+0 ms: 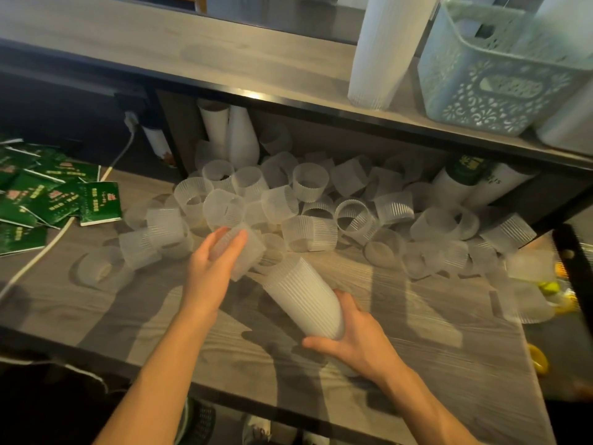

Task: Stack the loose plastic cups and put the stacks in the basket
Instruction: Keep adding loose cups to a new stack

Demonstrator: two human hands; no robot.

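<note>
I note the wooden table (417,316) filling the lower frame, loose plastic cups (308,184) heaped across its centre. The pale basket (481,91) sits upper right on the shelf (224,59) — tall stacks beside it. Green packets (48,200) lie at left. My right hand (356,342) grasps a cup stack (305,300), tilted; my left hand (211,268) grips a single cup (247,252) — just beside the stack's open end.
</note>
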